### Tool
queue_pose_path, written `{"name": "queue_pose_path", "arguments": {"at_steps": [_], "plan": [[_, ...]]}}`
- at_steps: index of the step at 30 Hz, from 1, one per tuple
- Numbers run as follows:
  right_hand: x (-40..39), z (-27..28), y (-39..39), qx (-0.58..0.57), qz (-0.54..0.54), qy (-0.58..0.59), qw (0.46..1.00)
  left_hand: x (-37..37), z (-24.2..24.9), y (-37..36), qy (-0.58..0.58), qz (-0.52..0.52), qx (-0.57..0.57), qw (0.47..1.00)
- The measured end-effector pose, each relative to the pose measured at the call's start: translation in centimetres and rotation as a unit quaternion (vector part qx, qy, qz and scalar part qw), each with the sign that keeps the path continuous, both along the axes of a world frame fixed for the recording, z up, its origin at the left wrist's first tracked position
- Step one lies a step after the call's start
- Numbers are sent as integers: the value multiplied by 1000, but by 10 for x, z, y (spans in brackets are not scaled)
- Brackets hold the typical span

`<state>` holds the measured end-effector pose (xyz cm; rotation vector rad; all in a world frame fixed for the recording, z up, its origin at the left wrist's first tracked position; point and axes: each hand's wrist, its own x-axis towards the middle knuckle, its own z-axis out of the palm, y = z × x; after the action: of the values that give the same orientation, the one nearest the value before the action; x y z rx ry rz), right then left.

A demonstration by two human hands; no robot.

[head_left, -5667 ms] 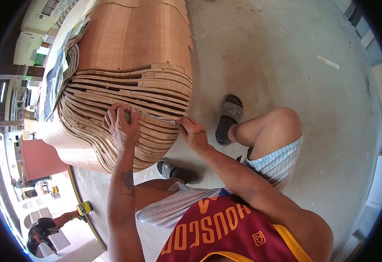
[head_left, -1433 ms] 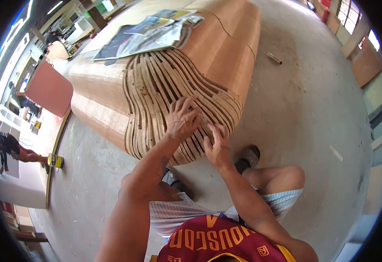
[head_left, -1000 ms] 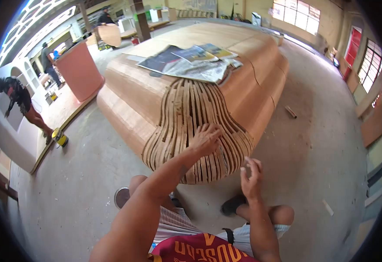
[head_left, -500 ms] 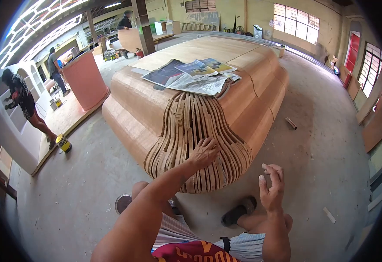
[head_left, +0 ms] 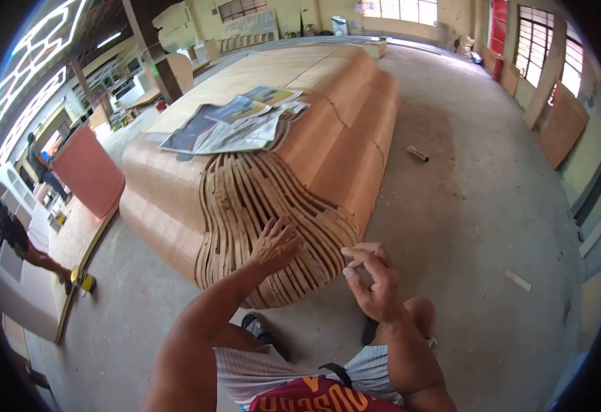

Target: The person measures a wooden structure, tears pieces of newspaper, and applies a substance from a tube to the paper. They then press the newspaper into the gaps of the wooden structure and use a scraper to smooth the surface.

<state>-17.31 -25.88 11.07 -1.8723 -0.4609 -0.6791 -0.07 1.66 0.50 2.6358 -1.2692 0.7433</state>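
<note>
We see the fingers of the left hand (head_left: pixel 274 248) spread and laid on the curved wooden strips (head_left: pixel 259 200), gripping nothing that shows; what lies under the palm we cannot tell. The fingers of the right hand (head_left: pixel 380 288) are loosely bent, thumb and forefinger parted, tips whitish, up beside the strips' right edge; nothing shows between them, and whether they touch the wood we cannot tell. The strips run side by side down the near end of a large wooden body (head_left: pixel 341 141), dark gaps between many of them, and a pale streak (head_left: pixel 310 259) marks one gap just beside the left hand. We judge the step in hand to be tending those gaps by touch; the next move calls, we think, for the right fingers to come in along one gap and press lightly. Smooth panelling spreads behind, and printed sheets (head_left: pixel 235 123) lie over the top of the strips. Around it we have a grey floor (head_left: pixel 472 226) with a short tube (head_left: pixel 417 154) to the right, a yellow container (head_left: pixel 83 279) and a reddish panel (head_left: pixel 89 172) to the left, a co-worker (head_left: pixel 12 230) at the left edge, and barred windows (head_left: pixel 534 42) far right.
</note>
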Motion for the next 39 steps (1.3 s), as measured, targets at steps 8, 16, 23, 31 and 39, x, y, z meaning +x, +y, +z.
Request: {"name": "queue_pose_path", "arguments": {"at_steps": [8,16,23,31,39], "plan": [[-4,5,-13,33,30,17,999,3,10,-1,36,25,60,997],[-15,2,-33,63,26,6,998,-13,4,4,79,45,58,994],[-21,3,-39,65,29,9,997,-49,0,2,101,128,66,984],[-24,9,-27,67,48,4,997,-50,-2,-4,127,161,38,978],[-16,6,-8,45,67,35,996,-37,35,-10,116,155,139,971]]}}
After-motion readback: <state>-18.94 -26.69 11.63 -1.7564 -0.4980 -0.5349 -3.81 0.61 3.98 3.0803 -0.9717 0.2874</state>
